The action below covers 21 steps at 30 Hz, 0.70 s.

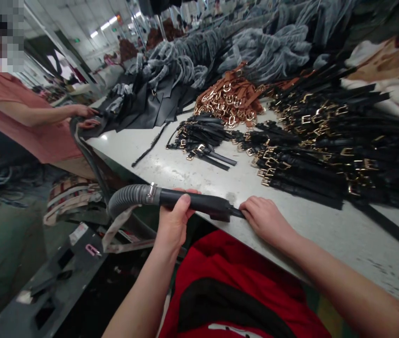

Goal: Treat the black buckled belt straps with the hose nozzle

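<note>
Low in the middle of the frame, the left hand [175, 224] has its grip wrapped tight around the black hose tool [206, 204] at the desk [199, 177] edge. The right hand [265, 219] lies curled by the tool's tip. I cannot tell if its grip pinches anything.

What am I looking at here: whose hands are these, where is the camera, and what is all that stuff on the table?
There is no machine here. A person works with bare hands, and the single picture comes from a camera worn on their head, looking down over their red top. Their left hand grips the black handle of a hose tool, whose ribbed grey hose curves off to the left. Their right hand rests palm down on the white table, with its fingers at the tool's tip. On the table lie heaps of black buckled straps and brown buckled straps. At the left, a co-worker in a pink shirt has both hands at some black leather pieces.
</note>
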Each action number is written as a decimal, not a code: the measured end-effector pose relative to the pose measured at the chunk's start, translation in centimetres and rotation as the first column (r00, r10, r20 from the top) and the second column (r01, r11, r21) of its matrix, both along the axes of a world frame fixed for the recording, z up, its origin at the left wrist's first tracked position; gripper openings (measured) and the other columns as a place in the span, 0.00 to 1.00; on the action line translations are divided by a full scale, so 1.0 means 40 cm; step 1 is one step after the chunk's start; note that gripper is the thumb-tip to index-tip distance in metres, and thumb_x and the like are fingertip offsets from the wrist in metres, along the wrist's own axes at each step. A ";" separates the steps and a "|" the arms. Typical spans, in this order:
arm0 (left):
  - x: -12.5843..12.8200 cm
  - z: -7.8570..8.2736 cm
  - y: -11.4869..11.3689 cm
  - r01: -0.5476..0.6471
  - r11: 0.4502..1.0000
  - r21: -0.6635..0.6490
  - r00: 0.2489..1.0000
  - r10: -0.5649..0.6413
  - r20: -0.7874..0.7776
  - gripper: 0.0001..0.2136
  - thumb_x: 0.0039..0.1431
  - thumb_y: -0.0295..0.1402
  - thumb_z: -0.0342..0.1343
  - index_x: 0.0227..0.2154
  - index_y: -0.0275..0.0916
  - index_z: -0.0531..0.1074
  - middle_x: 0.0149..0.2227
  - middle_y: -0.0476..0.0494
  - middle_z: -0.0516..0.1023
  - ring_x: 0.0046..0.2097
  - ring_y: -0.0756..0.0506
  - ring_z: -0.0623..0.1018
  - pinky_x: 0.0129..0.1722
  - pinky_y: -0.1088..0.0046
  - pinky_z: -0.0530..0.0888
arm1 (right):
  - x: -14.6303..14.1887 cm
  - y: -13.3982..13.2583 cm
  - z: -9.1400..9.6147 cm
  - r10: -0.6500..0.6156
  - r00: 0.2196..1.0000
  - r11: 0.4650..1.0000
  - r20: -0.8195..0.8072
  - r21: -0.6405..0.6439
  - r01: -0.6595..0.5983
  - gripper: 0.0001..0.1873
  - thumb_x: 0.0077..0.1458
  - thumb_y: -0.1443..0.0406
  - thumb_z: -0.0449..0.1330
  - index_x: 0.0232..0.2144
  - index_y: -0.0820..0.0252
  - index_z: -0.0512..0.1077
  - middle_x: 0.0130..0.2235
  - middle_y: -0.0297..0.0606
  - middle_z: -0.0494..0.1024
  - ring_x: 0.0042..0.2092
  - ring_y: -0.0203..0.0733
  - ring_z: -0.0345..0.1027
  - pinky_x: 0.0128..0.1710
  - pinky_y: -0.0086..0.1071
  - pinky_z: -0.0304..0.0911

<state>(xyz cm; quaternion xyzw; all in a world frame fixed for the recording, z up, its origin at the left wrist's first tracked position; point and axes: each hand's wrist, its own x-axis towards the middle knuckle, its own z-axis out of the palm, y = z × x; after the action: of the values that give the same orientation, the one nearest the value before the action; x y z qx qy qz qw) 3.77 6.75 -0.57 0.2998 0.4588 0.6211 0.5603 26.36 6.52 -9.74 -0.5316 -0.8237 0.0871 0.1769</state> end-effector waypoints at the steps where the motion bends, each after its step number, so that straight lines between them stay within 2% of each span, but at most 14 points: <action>1: 0.004 -0.001 0.000 0.020 1.000 0.008 1.000 -0.020 -0.006 0.18 0.39 0.37 0.68 0.32 0.39 0.69 0.31 0.47 0.80 0.37 0.43 0.80 0.38 0.66 0.75 | -0.001 0.000 -0.001 -0.003 1.000 1.000 -0.002 0.006 0.003 0.10 0.61 0.67 0.50 0.35 0.60 0.72 0.34 0.40 0.73 0.38 0.44 0.65 0.36 0.35 0.52; 4: -0.005 -0.002 0.006 0.070 0.997 -0.016 0.997 -0.070 -0.019 0.16 0.40 0.36 0.68 0.32 0.39 0.71 0.32 0.47 0.80 0.38 0.44 0.80 0.37 0.67 0.75 | -0.007 -0.003 -0.001 -0.034 0.999 0.999 0.018 0.021 0.034 0.10 0.61 0.67 0.51 0.34 0.60 0.72 0.33 0.40 0.74 0.37 0.43 0.65 0.35 0.35 0.52; 9: -0.012 -0.012 0.020 0.001 1.000 -0.024 1.000 -0.001 0.007 0.16 0.40 0.37 0.68 0.31 0.39 0.70 0.31 0.47 0.81 0.36 0.44 0.80 0.37 0.67 0.75 | -0.012 -0.005 -0.003 -0.051 0.998 0.998 0.042 0.043 0.049 0.10 0.61 0.67 0.51 0.34 0.60 0.73 0.34 0.40 0.74 0.37 0.43 0.66 0.35 0.35 0.52; 14: 0.010 -0.022 0.014 0.123 0.990 -0.066 0.992 -0.120 0.042 0.16 0.40 0.37 0.68 0.32 0.39 0.71 0.33 0.45 0.81 0.37 0.43 0.80 0.36 0.67 0.75 | -0.006 -0.004 -0.007 -0.026 0.998 0.998 0.058 0.066 0.023 0.10 0.61 0.68 0.50 0.34 0.61 0.72 0.34 0.41 0.74 0.36 0.43 0.66 0.35 0.34 0.53; 17: -0.037 -0.011 -0.009 0.055 0.996 -0.070 0.998 -0.052 0.045 0.15 0.40 0.37 0.68 0.31 0.39 0.71 0.32 0.45 0.81 0.37 0.43 0.80 0.36 0.67 0.76 | -0.005 -0.008 -0.007 -0.022 0.998 0.997 0.065 0.081 0.017 0.11 0.61 0.67 0.50 0.34 0.61 0.73 0.34 0.41 0.75 0.36 0.44 0.66 0.35 0.35 0.53; 21: -0.108 0.008 -0.049 -0.087 0.995 -0.044 0.994 0.090 0.067 0.16 0.38 0.36 0.69 0.32 0.41 0.73 0.32 0.48 0.82 0.38 0.43 0.81 0.38 0.66 0.77 | -0.009 -0.012 -0.002 -0.011 1.000 0.996 -0.023 0.087 0.013 0.15 0.61 0.64 0.50 0.47 0.60 0.71 0.42 0.44 0.75 0.41 0.46 0.66 0.39 0.37 0.55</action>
<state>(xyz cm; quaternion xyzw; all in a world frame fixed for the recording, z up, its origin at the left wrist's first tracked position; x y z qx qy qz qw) -0.54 4.81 -0.24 0.2459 0.4649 0.6457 0.5536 25.99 6.04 -9.84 -0.5271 -0.8216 0.0562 0.2098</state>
